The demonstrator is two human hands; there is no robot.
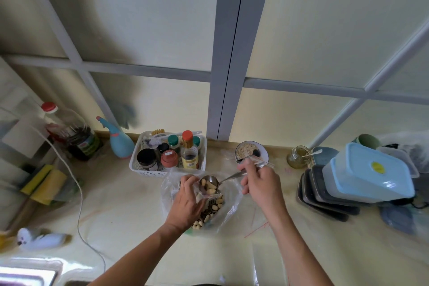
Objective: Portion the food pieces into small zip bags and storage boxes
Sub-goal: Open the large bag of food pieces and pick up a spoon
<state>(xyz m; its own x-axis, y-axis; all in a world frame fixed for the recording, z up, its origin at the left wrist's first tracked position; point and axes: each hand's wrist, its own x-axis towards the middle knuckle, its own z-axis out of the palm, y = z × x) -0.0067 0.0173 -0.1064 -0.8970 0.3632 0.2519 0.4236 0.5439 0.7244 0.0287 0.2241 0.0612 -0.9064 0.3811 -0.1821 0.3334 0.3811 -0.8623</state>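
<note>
left hand [189, 202] pinches zip bag [204, 195] | right hand [257, 180] grips loaded spoon [210, 184]

Pretty soft, even daylight here, coming through the frosted window panes [148, 18] behind the counter [130, 211], so nothing was harsh. Shadows were faint, just a grey smudge on the glass. Bottom-left corner had a blown-out white glare patch. Wide-angle lens bent the window frame [228, 53] hard, and stuff near the counter's left and right ends looked smeared and soft. The middle was reasonably sharp.
</note>
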